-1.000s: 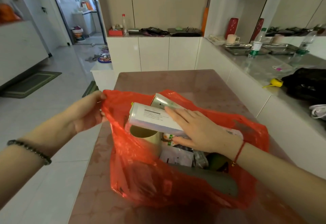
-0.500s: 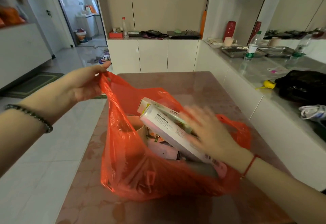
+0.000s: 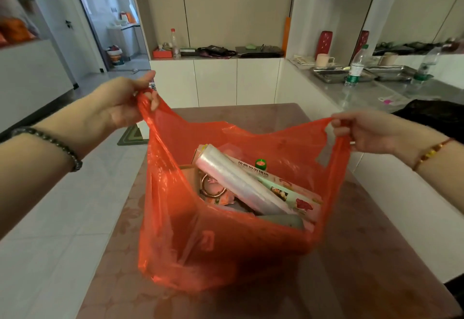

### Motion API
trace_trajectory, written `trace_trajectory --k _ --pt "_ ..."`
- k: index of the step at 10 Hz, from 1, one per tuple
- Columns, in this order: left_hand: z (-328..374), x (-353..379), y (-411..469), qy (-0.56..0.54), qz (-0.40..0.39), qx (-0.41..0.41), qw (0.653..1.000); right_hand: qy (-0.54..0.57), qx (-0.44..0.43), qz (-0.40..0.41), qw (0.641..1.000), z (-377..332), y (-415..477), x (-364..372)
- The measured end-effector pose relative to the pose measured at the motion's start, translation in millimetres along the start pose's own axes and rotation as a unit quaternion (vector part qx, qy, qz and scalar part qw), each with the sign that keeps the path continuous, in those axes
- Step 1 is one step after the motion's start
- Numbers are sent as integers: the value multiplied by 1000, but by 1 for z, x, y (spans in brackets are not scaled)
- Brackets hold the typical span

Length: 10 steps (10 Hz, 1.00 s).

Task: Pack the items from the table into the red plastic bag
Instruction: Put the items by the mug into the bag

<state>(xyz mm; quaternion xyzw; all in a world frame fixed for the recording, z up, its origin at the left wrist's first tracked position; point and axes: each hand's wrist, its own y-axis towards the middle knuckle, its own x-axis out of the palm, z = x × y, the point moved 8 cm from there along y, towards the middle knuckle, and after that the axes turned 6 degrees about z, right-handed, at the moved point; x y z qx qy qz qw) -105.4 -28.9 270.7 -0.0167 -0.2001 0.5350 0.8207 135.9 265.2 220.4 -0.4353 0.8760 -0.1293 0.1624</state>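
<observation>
Red plastic bag [image 3: 226,251] sits on the table [image 3: 364,256], mouth pulled wide. Inside: cling-film roll [image 3: 238,183], printed box [image 3: 288,193], green-capped bottle [image 3: 260,163] & more. No loose items visible on tabletop, so packing looks about done. Left hand [image 3: 120,102] pinches one handle, right hand [image 3: 361,130] grips the other, arms spread apart.

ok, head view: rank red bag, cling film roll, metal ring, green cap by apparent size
1. red plastic bag
2. cling film roll
3. metal ring, partly hidden behind the roll
4. green cap
</observation>
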Motion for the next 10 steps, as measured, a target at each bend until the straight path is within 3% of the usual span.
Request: trace_trajectory --k 2,4,6,7,8,9,10 --pt "49 16 21 60 5 83 995 217 19 26 976 -63 31 3" --pt "104 12 44 98 39 185 977 273 -27 84 958 -140 63 1" --pt "118 31 75 147 17 222 964 318 -116 95 936 -166 79 -18" --pt "106 54 86 122 -14 210 970 275 -121 93 949 -154 77 -27" --pt "91 70 91 105 -52 180 977 76 -99 115 985 -141 71 -37" --pt "75 77 93 105 -91 149 979 -32 -73 134 988 -125 69 -47" --pt "56 72 92 137 -87 128 978 -70 -61 141 986 -102 67 -47"
